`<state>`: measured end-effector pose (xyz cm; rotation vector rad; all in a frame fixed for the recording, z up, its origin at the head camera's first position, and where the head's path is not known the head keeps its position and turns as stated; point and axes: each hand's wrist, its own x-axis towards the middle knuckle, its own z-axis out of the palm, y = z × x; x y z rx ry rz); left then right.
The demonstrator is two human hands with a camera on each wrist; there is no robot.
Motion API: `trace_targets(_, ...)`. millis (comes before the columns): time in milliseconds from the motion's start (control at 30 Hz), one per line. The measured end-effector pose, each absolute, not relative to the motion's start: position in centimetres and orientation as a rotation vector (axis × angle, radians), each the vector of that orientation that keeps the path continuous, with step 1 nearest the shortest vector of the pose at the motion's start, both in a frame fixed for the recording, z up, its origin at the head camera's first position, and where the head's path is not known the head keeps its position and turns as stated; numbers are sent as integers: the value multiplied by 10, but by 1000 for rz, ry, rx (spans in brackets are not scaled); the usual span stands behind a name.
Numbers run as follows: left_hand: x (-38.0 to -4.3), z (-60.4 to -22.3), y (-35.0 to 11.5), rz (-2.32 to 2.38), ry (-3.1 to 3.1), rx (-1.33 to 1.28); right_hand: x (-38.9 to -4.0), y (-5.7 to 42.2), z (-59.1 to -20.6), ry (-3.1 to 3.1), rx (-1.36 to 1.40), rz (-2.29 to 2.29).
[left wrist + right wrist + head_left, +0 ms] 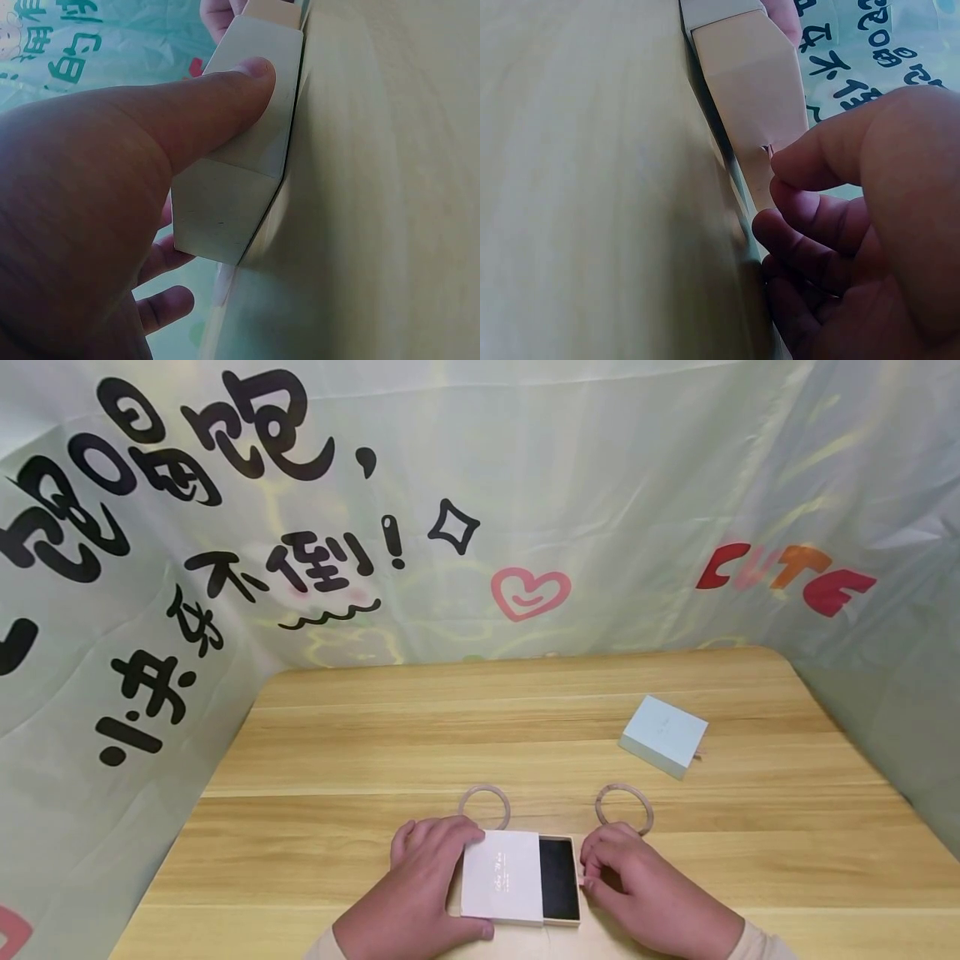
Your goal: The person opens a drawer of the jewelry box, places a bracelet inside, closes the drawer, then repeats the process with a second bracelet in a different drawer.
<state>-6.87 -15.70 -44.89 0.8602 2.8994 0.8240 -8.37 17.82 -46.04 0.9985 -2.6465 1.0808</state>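
A pale pink drawer-style gift box [501, 877] lies on the table in front of the person, its inner tray [559, 881] with a black lining slid partway out to the right. Thumb on the near side and fingers on the far side, the left hand [435, 889] grips the sleeve. The right hand [637, 885] pinches a small ribbon tab [771, 151] on the tray's end between thumb and forefinger. Just beyond the hands lie two bangles, one pale pink [507, 810] behind the box and one brownish pink [649, 810] behind the right hand.
A closed light blue box [663, 735] with a small tab sits farther back on the right of the wooden table [360, 735]. A printed cloth [622, 502] with lettering hangs around the table's back and sides.
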Motion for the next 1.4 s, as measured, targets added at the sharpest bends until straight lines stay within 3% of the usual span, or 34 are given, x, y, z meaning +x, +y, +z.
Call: trace_targets(1400, -69, -447, -161, 873, 2859, 805, -87, 181, -460, -2613, 1033, 1096)
